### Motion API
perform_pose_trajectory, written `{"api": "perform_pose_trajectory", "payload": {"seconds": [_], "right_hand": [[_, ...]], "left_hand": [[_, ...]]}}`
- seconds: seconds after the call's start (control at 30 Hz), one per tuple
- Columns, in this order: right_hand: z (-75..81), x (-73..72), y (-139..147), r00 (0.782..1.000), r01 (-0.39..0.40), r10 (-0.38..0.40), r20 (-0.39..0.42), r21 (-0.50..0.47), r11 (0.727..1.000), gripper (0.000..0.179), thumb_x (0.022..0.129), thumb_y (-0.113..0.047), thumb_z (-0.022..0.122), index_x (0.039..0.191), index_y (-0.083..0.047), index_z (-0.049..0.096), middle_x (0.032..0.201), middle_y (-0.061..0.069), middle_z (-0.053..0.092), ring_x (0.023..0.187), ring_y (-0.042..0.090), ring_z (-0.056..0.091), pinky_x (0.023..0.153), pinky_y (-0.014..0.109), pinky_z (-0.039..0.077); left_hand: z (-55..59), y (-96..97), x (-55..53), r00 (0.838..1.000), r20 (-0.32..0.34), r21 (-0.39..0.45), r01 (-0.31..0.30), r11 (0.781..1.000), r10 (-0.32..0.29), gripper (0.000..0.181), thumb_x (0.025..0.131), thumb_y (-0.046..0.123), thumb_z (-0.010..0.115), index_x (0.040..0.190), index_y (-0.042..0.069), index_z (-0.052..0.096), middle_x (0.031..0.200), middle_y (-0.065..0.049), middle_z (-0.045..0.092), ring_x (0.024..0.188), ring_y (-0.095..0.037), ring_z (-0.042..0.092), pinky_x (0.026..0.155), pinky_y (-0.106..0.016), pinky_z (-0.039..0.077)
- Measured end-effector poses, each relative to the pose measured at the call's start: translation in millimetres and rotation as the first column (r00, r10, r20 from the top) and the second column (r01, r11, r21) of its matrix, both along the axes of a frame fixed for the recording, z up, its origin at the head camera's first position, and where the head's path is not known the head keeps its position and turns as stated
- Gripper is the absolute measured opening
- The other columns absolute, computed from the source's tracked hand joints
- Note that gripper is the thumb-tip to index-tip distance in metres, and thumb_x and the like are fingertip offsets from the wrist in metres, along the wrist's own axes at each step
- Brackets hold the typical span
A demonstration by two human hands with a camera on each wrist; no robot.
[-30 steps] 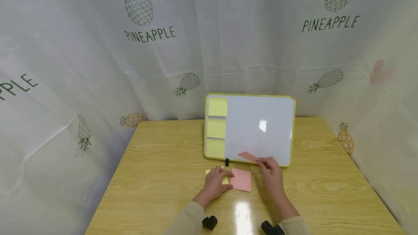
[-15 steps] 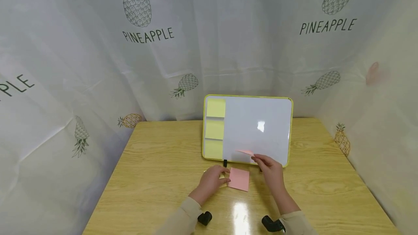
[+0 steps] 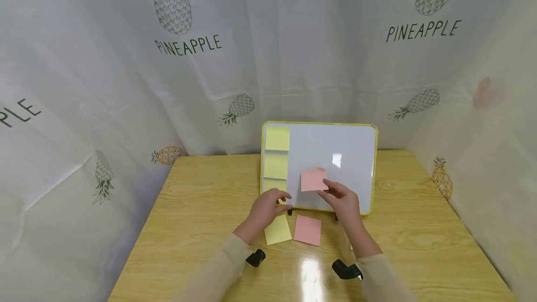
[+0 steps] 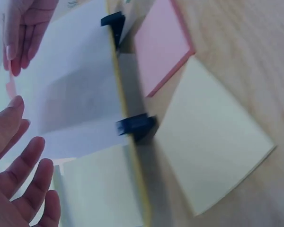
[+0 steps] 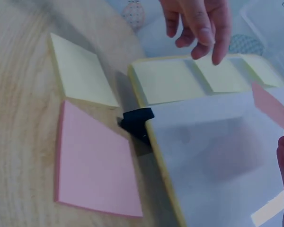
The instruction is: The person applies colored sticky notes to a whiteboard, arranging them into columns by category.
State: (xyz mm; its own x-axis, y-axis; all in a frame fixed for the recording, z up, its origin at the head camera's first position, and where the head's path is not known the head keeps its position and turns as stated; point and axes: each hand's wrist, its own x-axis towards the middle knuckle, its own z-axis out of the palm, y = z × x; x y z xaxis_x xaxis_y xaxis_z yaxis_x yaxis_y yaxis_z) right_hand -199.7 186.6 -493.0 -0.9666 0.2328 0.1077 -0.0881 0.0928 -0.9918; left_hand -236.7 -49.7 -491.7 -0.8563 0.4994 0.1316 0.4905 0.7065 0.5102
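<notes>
My right hand pinches a single pink sticky note by its right side, in front of the whiteboard. In the right wrist view the pink sheet stands off the board, with a faint reflection below it. My left hand hovers by the board's lower left corner, fingers loosely bent and holding nothing; the left wrist view shows them spread. Three yellow sticky notes run down the board's left side, the lowest partly hidden by that hand. On the table lie a yellow pad and a pink pad.
The yellow-framed board leans up at the back of the wooden table on black feet. Behind hangs a pineapple-print curtain. Black wrist cameras are strapped near both sleeves.
My right hand has raised the pink note and turned its face toward the head view. My left hand has left the yellow pad and moved up toward the board, uncovering the pad.
</notes>
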Motion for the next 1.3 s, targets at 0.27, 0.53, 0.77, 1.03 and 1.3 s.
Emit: {"api": "perform_pose_trajectory", "payload": {"seconds": [0.27,0.53,0.77,1.03,1.3], "right_hand": [[15.5,-27.4,-1.9,0.994,0.066,-0.069,-0.083,-0.037,0.997,0.032,0.09,-0.016,0.072,0.118,-0.001,0.07,0.109,0.007,0.071,0.095,0.014,0.067,0.083,0.02,0.051],[32.7,-51.0,-1.5,0.984,0.155,-0.163,-0.07,-0.107,0.982,0.026,0.09,-0.011,0.071,0.115,-0.003,0.072,0.102,0.004,0.069,0.086,0.012,0.067,0.079,0.02,0.053],[41.3,-77.2,-8.8,0.983,0.18,-0.184,-0.025,-0.112,0.977,0.027,0.089,-0.008,0.072,0.117,-0.005,0.071,0.109,0.008,0.065,0.083,0.013,0.066,0.08,0.025,0.054],[50.1,-96.8,-16.3,0.983,0.183,-0.184,0.004,-0.141,0.973,0.028,0.089,-0.002,0.07,0.117,-0.002,0.07,0.112,0.009,0.062,0.086,0.016,0.065,0.081,0.027,0.054],[51.5,-102.8,-19.0,0.985,0.172,-0.172,0.015,-0.131,0.976,0.028,0.089,-0.002,0.07,0.117,-0.002,0.07,0.112,0.01,0.062,0.088,0.017,0.065,0.082,0.028,0.054]], "left_hand": [[34.1,0.5,-21.5,0.994,-0.107,-0.035,0.024,0.999,-0.027,0.031,0.09,0.028,0.071,0.117,0.013,0.07,0.103,0.0,0.066,0.089,-0.018,0.061,0.072,-0.028,0.05],[46.5,9.8,-45.7,0.98,-0.198,-0.018,0.006,1.0,-0.009,0.034,0.09,0.031,0.071,0.119,0.014,0.07,0.104,-0.001,0.065,0.093,-0.017,0.06,0.078,-0.03,0.05],[60.8,11.3,-70.2,0.923,-0.383,-0.036,-0.048,0.998,0.031,0.037,0.088,0.034,0.073,0.121,0.018,0.067,0.115,-0.001,0.062,0.105,-0.02,0.058,0.087,-0.034,0.049],[72.2,18.1,-90.1,0.876,-0.482,-0.121,-0.078,0.99,0.01,0.049,0.09,0.036,0.071,0.134,0.017,0.058,0.142,-0.004,0.049,0.129,-0.024,0.045,0.106,-0.038,0.037],[72.7,23.6,-101.7,0.879,-0.477,-0.205,-0.091,0.975,-0.019,0.052,0.094,0.038,0.065,0.139,0.017,0.052,0.152,-0.003,0.039,0.139,-0.025,0.034,0.114,-0.042,0.025]]}}
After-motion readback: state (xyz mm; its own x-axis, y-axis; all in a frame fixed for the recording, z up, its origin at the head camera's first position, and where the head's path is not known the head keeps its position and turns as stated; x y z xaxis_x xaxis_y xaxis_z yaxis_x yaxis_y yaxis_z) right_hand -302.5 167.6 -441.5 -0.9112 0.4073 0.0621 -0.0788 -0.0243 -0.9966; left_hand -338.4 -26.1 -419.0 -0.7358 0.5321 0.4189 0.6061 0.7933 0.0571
